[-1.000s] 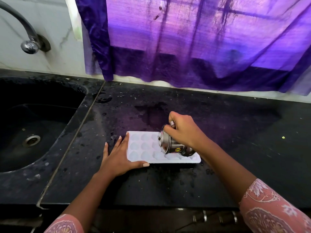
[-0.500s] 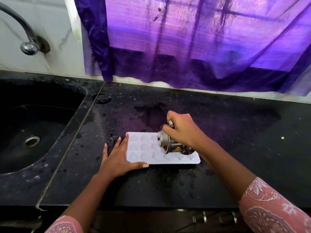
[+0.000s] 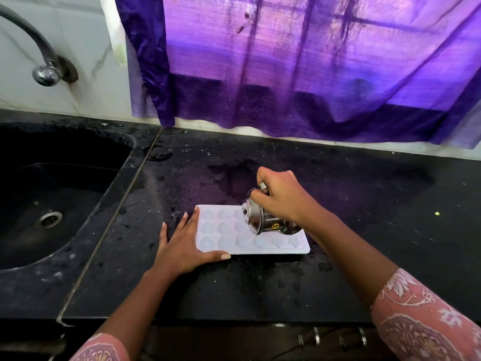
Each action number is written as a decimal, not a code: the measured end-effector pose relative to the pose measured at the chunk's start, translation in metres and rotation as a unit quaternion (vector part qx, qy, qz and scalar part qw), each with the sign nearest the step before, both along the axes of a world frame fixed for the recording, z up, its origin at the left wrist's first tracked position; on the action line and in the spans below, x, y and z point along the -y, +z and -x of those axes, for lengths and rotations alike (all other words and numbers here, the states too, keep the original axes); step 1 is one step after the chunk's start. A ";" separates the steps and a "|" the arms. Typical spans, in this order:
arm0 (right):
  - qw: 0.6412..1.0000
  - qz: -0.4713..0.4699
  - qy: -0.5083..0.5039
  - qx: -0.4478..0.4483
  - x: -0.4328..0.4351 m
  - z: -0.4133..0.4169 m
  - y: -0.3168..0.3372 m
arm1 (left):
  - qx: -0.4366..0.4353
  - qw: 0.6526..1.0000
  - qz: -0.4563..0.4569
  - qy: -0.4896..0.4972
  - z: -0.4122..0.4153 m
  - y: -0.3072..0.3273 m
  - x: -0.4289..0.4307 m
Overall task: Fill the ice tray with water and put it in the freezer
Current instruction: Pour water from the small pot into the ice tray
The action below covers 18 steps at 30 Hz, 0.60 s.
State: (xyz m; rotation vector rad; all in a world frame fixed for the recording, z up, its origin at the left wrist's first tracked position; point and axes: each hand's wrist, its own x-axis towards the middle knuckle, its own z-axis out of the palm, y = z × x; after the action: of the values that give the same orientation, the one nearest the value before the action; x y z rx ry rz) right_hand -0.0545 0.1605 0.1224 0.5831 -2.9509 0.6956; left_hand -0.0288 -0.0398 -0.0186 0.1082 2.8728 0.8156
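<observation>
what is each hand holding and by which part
The right hand holds a steel cup by its handle, tipped over the tray. The left hand only presses flat against the tray's left end.

Both arms wear pink sleeves (image 3: 426, 319) patterned in white (floral, paisley-like), forearms bare

A black stone counter (image 3: 364, 204), speckled and wet in patches, fills the lower view, with a dark sink (image 3: 86, 162) set into it at 9 o'clock. A curved metal tap (image 3: 44, 61) comes off the pale marble wall (image 3: 86, 48) at 10 o'clock. From 12 to 2 o'clock, daylight glows through a purple curtain (image 3: 312, 61).
</observation>
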 end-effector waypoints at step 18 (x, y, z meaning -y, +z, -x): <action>0.993 0.078 -0.068 0.054 -0.022 -0.005 -0.008 | -0.003 1.000 0.000 0.001 -0.002 0.001 0.000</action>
State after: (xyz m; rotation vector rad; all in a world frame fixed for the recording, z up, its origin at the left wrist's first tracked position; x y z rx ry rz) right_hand -0.0492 0.1825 0.1143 0.3396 -2.9616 0.9587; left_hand -0.0272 -0.0399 -0.0179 0.1077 2.8783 0.8183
